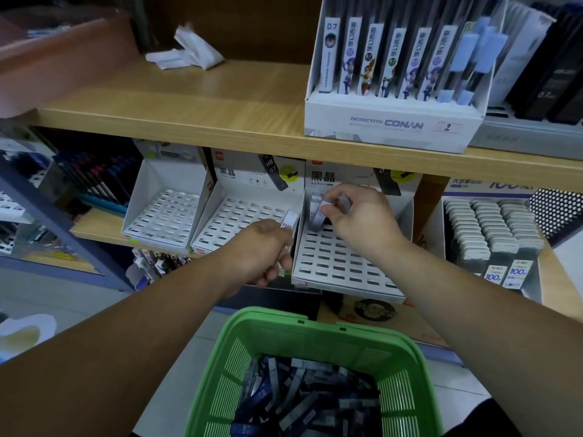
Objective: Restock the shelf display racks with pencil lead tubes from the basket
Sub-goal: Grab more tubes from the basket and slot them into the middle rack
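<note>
Left rack (164,216) and middle rack (239,220) sit side by side on the lower shelf. Left hand (268,250) is curled round an HB tube (290,220). Basket (315,329) down below is piled with loose tubes (303,402). Right hand (362,222) pinches a grey tube (317,216) at the right rack's (340,263) back-left corner.

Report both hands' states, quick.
Left hand: closed, gripping an HB pencil lead tube.
Right hand: closed, pinching a second lead tube over the right display rack.

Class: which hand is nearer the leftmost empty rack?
Left. The left hand is right of the leftmost rack; the right hand is farther right, over the third rack.
</note>
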Demonstrator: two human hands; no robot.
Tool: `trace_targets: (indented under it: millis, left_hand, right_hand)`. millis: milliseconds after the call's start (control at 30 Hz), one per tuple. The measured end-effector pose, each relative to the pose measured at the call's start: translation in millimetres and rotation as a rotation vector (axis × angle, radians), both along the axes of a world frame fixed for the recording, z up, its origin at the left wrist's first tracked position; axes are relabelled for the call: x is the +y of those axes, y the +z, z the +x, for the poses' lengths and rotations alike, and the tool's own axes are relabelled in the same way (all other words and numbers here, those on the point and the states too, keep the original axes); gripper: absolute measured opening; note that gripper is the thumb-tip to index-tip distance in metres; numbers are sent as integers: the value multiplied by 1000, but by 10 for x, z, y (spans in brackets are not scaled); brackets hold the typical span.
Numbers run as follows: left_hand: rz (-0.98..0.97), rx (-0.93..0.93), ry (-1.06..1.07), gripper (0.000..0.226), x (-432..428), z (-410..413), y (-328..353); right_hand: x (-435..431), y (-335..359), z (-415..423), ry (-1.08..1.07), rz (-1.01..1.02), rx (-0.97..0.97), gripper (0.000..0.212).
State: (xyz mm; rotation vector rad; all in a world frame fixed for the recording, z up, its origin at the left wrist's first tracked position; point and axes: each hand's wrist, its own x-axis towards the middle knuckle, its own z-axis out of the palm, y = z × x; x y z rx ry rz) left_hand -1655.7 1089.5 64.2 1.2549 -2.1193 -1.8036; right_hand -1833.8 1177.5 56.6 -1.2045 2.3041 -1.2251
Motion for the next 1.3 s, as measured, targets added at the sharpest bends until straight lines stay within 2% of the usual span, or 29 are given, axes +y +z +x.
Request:
trace_targets:
  millis: [200,333,467,567,667,767,800,867,933,967,1100,1200,1300]
  left_hand:
    - [12,52,9,24,-59,70,-5]
    - [45,44,4,18,-40,53,-40]
    - [71,70,23,18,-38,54,-68]
    - [101,106,49,19,-35,60,-55]
    - [55,126,94,14,-51,50,-40]
    - [-9,126,117,15,-57,39,-37]
    - [-21,128,114,14,-51,33,-39]
    - [-62,126,98,13,-39,21,-48]
    - [-104,125,80,13,-32,4,-57]
    - [-113,130,76,14,-35,-4,-64]
    - [-181,132,56,13,-57,-35,-123]
    - [-328,-18,1,17,-55,-67,-230]
    - [-346,-119,-29,21,-29,-105,-328]
  right_hand:
    - [-46,-29,20,53,30,56,6]
    - [-44,-74,-1,46,39,70,8]
    - [-33,-125,11,7,7,123,30]
    - [-53,-160,8,6,-1,165,20]
    - [-53,-147,9,59,80,211,14]
    - [-20,-140,47,98,102,304,27]
    - [-13,-112,68,82,47,244,28]
    - [-15,10,104,14,-110,-90,23]
    - [-1,135,124,-18,-137,-398,24]
    - [18,174,128,3,-118,-436,21]
    - [40,181,109,44,-148,-343,14]
    - [25,134,22,-5,-173,-229,22]
    - [39,35,-8,4,-138,-138,23]
